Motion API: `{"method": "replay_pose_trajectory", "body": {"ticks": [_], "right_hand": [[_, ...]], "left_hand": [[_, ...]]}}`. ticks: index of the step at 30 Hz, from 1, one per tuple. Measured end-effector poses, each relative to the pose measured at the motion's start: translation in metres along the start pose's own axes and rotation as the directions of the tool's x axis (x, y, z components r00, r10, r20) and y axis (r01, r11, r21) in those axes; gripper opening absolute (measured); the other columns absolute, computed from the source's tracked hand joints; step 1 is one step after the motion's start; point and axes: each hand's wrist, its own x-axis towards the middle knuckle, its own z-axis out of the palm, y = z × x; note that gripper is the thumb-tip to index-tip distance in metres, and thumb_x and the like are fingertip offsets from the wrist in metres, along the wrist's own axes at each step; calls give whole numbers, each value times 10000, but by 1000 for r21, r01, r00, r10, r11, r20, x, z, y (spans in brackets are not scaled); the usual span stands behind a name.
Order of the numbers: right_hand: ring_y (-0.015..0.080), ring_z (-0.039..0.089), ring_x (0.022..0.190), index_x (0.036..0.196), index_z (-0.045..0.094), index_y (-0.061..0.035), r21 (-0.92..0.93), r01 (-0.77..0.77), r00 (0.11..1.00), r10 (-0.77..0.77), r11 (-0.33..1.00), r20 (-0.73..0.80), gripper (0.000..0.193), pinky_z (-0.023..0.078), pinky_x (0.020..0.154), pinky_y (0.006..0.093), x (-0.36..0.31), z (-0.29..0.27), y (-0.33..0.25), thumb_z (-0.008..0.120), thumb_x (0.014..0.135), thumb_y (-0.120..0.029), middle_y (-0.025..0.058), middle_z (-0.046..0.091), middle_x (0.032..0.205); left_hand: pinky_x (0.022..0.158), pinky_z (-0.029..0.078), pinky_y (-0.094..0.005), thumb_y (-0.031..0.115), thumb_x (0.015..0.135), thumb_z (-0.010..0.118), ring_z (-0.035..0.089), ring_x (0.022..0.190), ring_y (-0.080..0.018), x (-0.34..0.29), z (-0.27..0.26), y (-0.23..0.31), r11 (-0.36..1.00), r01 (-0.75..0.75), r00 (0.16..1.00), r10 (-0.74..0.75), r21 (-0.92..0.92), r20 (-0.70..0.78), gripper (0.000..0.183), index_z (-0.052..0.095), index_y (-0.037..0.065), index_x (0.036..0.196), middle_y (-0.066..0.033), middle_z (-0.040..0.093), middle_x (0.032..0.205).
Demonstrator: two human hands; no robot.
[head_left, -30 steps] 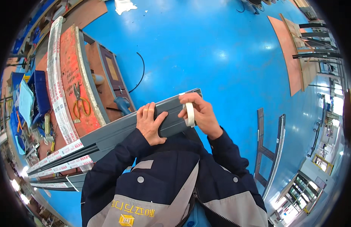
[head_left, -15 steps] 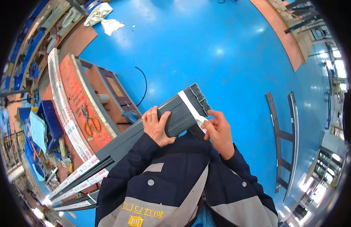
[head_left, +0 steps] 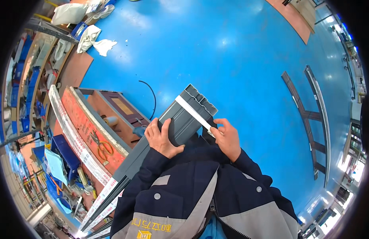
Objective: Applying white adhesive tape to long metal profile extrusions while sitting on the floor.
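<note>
A long bundle of dark grey extruded profiles (head_left: 184, 128) runs slantwise in front of my body, its notched hollow end pointing away from me. Across it near that end lies a white strip (head_left: 190, 110), flat like tape. My left hand (head_left: 162, 139) grips the bundle behind the strip, fingers over the far edge and thumb on the near side. Pinched between the thumb and fingers of my right hand (head_left: 226, 139) is the strip's near end, at the bundle's near edge. The underside of the bundle is hidden.
To the left stands a red-topped bench (head_left: 87, 123) with orange-handled scissors (head_left: 104, 148) and a wrapped white length (head_left: 75, 131). Blue bins (head_left: 65, 153) sit beyond it. A dark frame (head_left: 311, 115) lies on the blue floor at right, and a thin black cord (head_left: 153, 93) lies ahead.
The strip's near end, wide and twisted before, is now drawn straight toward the bundle's near edge by my right hand. My left hand keeps its grip. The whole view has shifted.
</note>
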Motion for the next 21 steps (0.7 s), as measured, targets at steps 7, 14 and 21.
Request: {"method": "replay_pose_trajectory", "body": {"ticks": [7, 14, 21], "right_hand": [[229, 551, 566, 1185, 611, -58, 48, 60, 998, -59, 997, -21, 296, 434, 568, 348, 1, -1, -3, 696, 917, -151, 74, 642, 682], [171, 534, 561, 1218, 589, -50, 77, 67, 998, -67, 995, 3, 307, 416, 558, 300, -2, 1, -5, 680, 930, -108, 45, 617, 686], [153, 507, 545, 1216, 587, -39, 89, 50, 999, -50, 995, -8, 299, 395, 542, 292, -4, 1, 0, 668, 933, -95, 37, 600, 674]], "left_hand": [[1083, 293, -549, 413, 463, 879, 421, 1268, -448, 12, -1, 17, 997, -15, 1000, 15, 70, -5, 1109, 460, 135, 1452, -269, 381, 1445], [1097, 283, -562, 421, 493, 890, 408, 1291, -458, 51, 30, 42, 998, -43, 994, 47, 37, -102, 1091, 434, 130, 1440, -272, 371, 1457], [1090, 277, -566, 417, 487, 895, 409, 1280, -458, 58, 45, 43, 996, -86, 990, 84, -16, -113, 1078, 427, 134, 1416, -262, 368, 1458]]}}
